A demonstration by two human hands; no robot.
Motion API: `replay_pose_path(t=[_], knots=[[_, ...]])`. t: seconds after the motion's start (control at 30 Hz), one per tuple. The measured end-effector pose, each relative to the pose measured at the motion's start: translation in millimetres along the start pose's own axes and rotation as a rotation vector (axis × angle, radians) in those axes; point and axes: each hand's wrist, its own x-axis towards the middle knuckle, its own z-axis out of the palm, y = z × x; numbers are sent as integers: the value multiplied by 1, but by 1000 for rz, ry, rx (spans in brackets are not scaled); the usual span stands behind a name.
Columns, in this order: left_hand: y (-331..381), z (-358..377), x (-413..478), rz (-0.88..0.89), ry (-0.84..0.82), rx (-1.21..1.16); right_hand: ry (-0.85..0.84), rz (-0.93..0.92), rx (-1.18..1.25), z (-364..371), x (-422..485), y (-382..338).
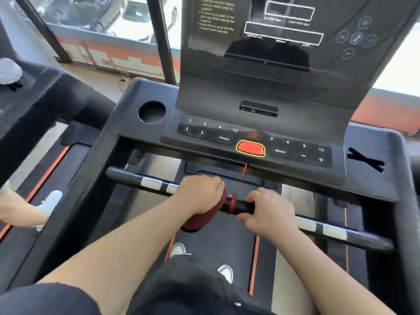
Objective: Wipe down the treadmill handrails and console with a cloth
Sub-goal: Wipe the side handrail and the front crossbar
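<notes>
Cloth [205,218] under left hand [200,193] fingers, on handrail [238,206]

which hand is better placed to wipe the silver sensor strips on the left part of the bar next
Left. The left hand already presses the dark red cloth around the crossbar, right beside the silver strips. The right hand grips the bar bare, on the far side of the red cord.

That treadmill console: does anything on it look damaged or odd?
Yes. The right cup-holder spot is covered, with a black tape cross over it, while the left cup holder is an open round hole. Whether it is broken underneath is unclear.
</notes>
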Motion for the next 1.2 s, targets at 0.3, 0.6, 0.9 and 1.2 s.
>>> replay_pose_path(t=[0.3,0.6,0.9,1.2], knots=[[20,83,-78,122,403,-130,64,-63,22,11,-6,5],[42,40,-21,-159,175,62,80,-66,41,12,-4,9],[22,18,-13,-128,171,25,82,-47,45,13,-4,10],[26,94,-78,-4,421,-90,71,-30,43,10,-6,6]])
